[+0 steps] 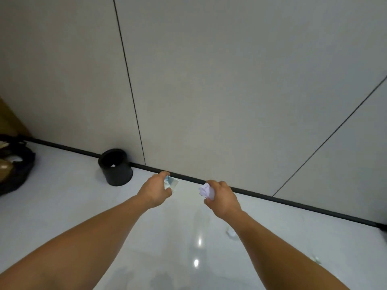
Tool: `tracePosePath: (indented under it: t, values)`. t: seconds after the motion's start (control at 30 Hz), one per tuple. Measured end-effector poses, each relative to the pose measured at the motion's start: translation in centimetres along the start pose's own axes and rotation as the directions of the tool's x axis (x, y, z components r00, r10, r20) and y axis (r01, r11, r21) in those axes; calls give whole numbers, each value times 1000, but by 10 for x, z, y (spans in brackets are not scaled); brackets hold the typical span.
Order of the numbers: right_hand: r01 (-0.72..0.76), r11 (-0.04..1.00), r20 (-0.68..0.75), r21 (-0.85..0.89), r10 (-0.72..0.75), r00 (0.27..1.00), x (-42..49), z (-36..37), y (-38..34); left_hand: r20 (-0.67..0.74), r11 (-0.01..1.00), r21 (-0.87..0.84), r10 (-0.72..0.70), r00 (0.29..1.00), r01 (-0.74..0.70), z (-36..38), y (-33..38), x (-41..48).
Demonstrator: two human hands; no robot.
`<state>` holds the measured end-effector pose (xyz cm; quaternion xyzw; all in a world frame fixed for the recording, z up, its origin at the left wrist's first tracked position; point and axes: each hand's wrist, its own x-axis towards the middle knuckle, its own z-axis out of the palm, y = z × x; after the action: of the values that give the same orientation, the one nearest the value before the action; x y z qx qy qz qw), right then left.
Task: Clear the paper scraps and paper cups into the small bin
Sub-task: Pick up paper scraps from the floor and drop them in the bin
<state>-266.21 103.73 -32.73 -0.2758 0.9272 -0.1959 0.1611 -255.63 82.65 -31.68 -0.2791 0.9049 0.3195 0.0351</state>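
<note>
A pale-blue paper piece (pixel 172 183) (cup or scrap cannot be told) is gripped in the left hand (pixel 156 190); a white paper ball (pixel 207 191) is clutched in the right hand (pixel 223 197). The black bin (pixel 115 170) is seen left of both, against the wall (pixel 209 91).

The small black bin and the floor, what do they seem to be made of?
The bin looks like matte black plastic, possibly rubber: its walls are smooth and dull, with no glare. The floor looks like glossy white tile or polished stone: it shows sharp, bright reflections of lights.
</note>
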Motion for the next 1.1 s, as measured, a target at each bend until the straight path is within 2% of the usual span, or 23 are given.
tracePosePath:
  t: [0.4, 0.7, 0.93, 1.1]
  values:
    - [214, 976, 119, -39, -208, 971, 99, 103, -256, -182, 980, -115, -179, 967, 160, -172, -222, 33]
    - [224, 971, 219, -80, -202, 955, 219, 128, -325, -180, 960, -145, -263, 948, 239, -227, -291, 117]
    - [291, 957, 264, -1, -280, 923, 349, 150, -403, -222, 939, -94, -344, 912, 331, -299, -330, 202]
    - [309, 951, 288, 13, -299, 910, 422, 154, -435, -218, 925, -131, -379, 900, 358, -327, -352, 267]
